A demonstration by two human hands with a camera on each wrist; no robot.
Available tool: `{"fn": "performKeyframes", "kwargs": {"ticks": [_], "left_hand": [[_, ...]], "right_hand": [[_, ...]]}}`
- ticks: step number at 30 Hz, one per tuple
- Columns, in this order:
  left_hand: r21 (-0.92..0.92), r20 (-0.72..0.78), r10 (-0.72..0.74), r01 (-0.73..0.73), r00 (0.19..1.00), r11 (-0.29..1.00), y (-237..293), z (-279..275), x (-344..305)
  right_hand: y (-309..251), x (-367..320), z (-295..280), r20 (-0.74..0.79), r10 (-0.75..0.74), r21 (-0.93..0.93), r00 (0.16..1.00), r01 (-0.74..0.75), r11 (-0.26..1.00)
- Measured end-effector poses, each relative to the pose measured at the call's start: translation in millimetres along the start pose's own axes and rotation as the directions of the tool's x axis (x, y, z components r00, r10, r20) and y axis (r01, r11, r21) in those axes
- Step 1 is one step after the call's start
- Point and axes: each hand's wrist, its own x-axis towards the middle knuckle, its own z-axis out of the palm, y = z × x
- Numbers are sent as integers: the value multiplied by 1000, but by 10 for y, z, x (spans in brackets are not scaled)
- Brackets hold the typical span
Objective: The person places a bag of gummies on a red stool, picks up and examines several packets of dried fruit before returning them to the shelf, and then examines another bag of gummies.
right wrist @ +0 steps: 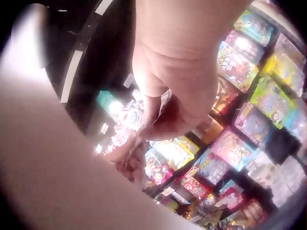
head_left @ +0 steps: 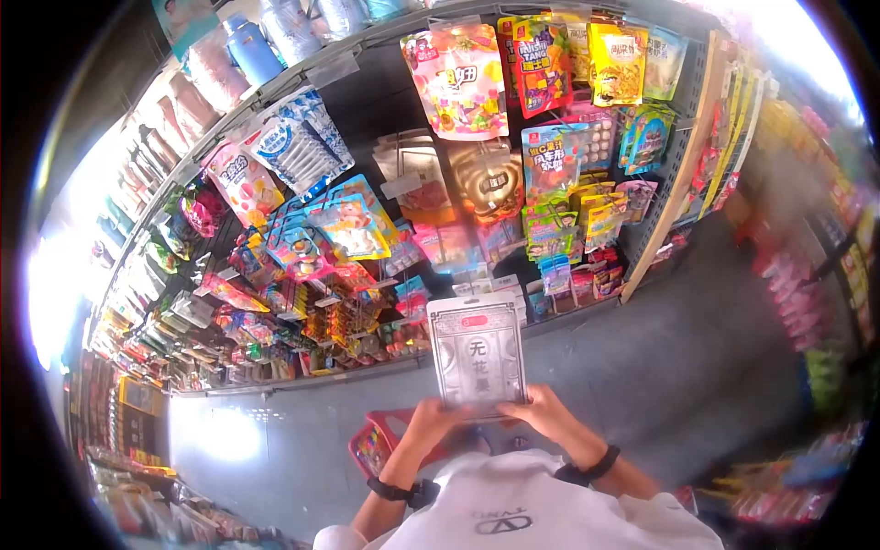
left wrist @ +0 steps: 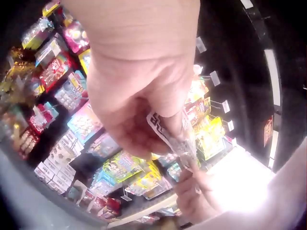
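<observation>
A silver-and-white snack pouch (head_left: 478,353), printed with dark Chinese characters and a small red label, is held upright in front of the body. At its lower left corner my left hand (head_left: 436,422) grips the edge. My right hand (head_left: 543,414) pinches the lower right corner, its thumb lying over the front. Seen from the left wrist, the pouch (left wrist: 180,139) is edge-on between the left thumb and fingers, with the right hand (left wrist: 194,191) beyond. In the right wrist view, the right hand (right wrist: 177,105) hides most of the pouch.
Ahead stands a long shelf rack hung with colourful candy bags (head_left: 348,225), with bottles (head_left: 252,50) along its top. A wooden post (head_left: 674,165) marks the rack's right end. Below the hands, a red basket (head_left: 374,440) sits on the grey floor (head_left: 302,417). More racks of packets line the right side.
</observation>
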Motion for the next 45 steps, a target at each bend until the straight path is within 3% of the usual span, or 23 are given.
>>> {"fn": "performKeyframes", "kwargs": {"ticks": [4, 7, 10, 13, 16, 17, 20, 21, 25, 28, 32, 35, 39, 42, 45], "left_hand": [[100, -38, -57, 60, 998, 993, 159, 69, -310], [104, -98, 18, -8, 995, 995, 213, 106, -536], [-110, -118, 86, -99, 989, 989, 201, 103, -708], [-185, -136, 123, -148, 983, 972, 221, 39, -869], [-271, -126, 33, -67, 991, 960, 114, -70, -1017], [-131, -129, -106, 89, 986, 987, 86, -147, -1061], [-392, -175, -50, -22, 983, 920, -243, -263, -1187], [-357, -192, -104, 30, 976, 934, -353, -360, -1254], [-498, -216, -56, -61, 975, 865, -693, -662, -1580], [-333, -286, -47, -54, 957, 941, -1206, -911, -1743], [-435, -283, -36, -95, 958, 896, -1513, -1251, -2176], [-400, -375, 93, -251, 922, 881, -1441, -1422, -2607], [-415, -278, 105, -218, 955, 883, -1835, -1644, -2770], [-595, -225, 122, -235, 967, 768, -1806, -1840, -2999], [-827, -179, 90, -199, 980, 525, -1596, -2043, -3290]], "right_hand": [[228, -18, 10, -29, 21, -34, 999, -22, 999], [223, -90, 101, -34, -1, -176, 999, -5, 984], [321, -64, 245, -57, 108, -97, 992, -114, 989], [369, -51, 365, -22, 124, -72, 992, -126, 989], [271, -35, 518, 31, 129, -214, 991, -120, 970], [215, -55, 605, 52, 90, -214, 995, -77, 974], [74, -108, 930, 133, 17, -253, 991, 17, 967], [83, -117, 1027, 161, 22, -289, 987, 26, 957], [389, -146, 1490, 254, -22, -367, 967, 117, 923], [397, -292, 1995, 270, -9, -499, 963, 148, 854], [728, -308, 2503, 296, -5, -638, 955, 202, 743], [831, -385, 2859, 286, 92, -704, 954, 144, 695], [854, -531, 3264, 217, 151, -626, 964, 19, 780], [941, -598, 3481, 267, 81, -492, 960, 63, 868], [904, -650, 3660, 335, 142, -423, 932, 15, 906]]}}
